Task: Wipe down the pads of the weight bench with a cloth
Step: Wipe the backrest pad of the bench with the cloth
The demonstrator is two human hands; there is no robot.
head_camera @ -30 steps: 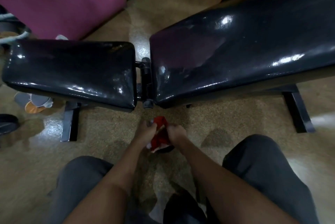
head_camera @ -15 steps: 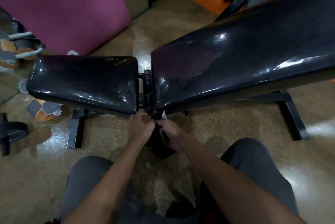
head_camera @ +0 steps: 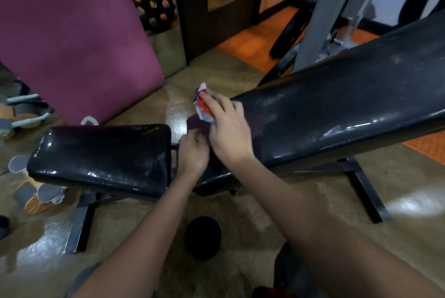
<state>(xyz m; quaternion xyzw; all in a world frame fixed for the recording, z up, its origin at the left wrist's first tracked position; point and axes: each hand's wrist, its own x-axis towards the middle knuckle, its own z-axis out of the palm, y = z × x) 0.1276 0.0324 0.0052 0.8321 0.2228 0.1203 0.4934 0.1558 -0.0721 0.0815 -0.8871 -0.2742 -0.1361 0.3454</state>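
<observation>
A person's right hand [head_camera: 228,129] presses a crumpled red, white and purple cloth [head_camera: 203,106] onto the lower end of the long, inclined glossy black vinyl back pad [head_camera: 337,114] of a weight bench, fingers laid over the cloth. The left hand [head_camera: 192,153], fingers curled, sits at the gap between that pad and the shorter flat black seat pad [head_camera: 101,155]; whether it grips anything cannot be told. A magenta mat [head_camera: 72,32] leans behind, above the speckled brown floor [head_camera: 240,213].
</observation>
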